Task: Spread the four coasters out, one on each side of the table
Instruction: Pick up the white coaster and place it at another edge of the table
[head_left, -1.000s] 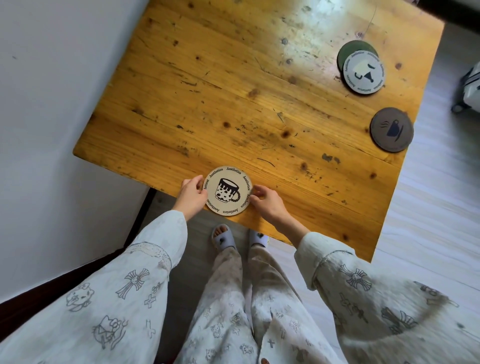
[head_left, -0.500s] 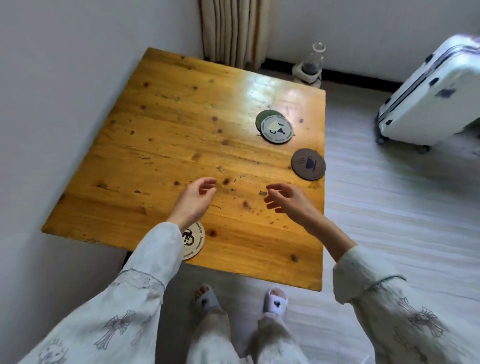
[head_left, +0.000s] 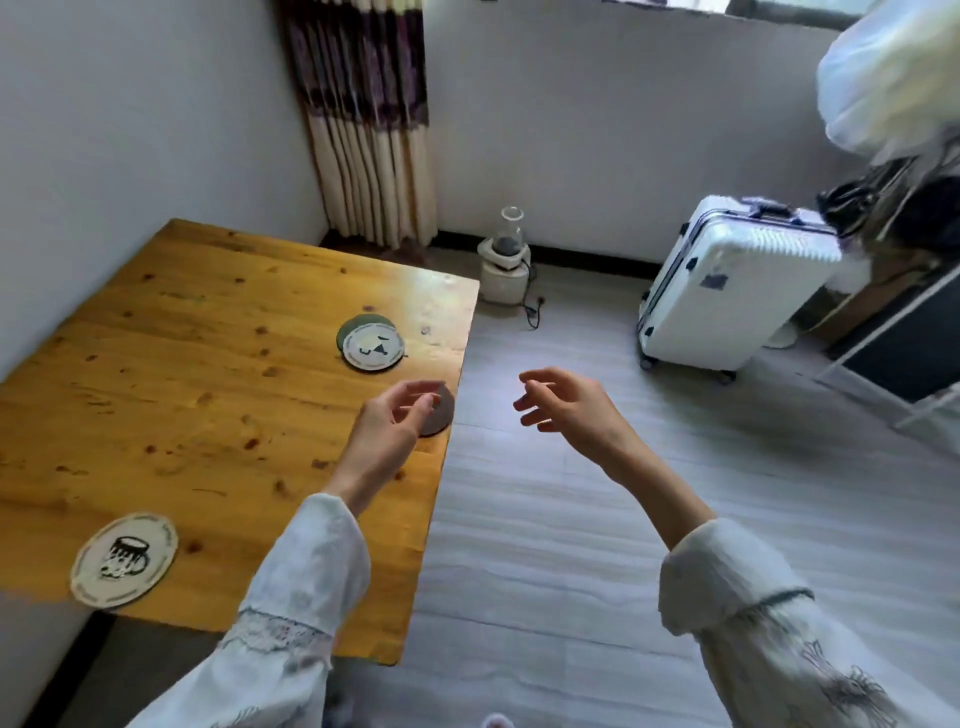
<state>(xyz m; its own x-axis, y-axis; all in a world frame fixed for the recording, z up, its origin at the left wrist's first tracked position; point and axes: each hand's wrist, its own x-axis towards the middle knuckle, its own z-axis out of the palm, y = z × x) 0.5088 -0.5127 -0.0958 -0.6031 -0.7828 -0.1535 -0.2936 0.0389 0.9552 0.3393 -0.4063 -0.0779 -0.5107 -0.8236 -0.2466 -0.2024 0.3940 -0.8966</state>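
Observation:
A cream coaster with a mug drawing (head_left: 124, 559) lies at the near edge of the wooden table (head_left: 218, 395). A white coaster (head_left: 374, 348) sits partly on top of a dark green coaster (head_left: 349, 326) toward the table's right side. A brown coaster (head_left: 440, 413) lies by the right edge, half hidden behind my left hand (head_left: 389, 423), which hovers over it with fingers curled apart and empty. My right hand (head_left: 566, 402) floats open over the floor, right of the table.
A white suitcase (head_left: 727, 286) stands on the grey floor at the right. A small white appliance with a glass top (head_left: 506, 260) and its cord sit by the far wall. A curtain (head_left: 369, 124) hangs behind the table, and walls border the table's left.
Both hands let go of the mug coaster at the near edge and lifted. The view swung right; my left hand now reaches over the brown coaster, my right hand is past the table's edge.

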